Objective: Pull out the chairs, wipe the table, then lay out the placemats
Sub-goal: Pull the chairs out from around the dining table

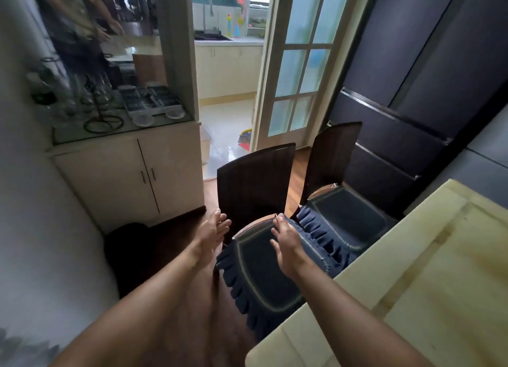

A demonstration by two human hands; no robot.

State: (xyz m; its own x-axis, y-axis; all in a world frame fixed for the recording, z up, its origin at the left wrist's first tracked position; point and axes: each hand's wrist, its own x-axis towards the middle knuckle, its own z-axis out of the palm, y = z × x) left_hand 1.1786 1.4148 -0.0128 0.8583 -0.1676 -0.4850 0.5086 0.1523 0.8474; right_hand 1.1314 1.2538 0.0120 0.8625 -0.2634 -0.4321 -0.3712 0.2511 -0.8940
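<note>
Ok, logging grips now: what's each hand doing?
Left hand: open, holding nothing, beside the near chair.
Right hand: open, holding nothing, over its seat cushion.

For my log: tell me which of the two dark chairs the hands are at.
The nearer chair, left in view: the left hand is beside its backrest, the right hand over its blue cushion. The far chair has no hand near.
</note>
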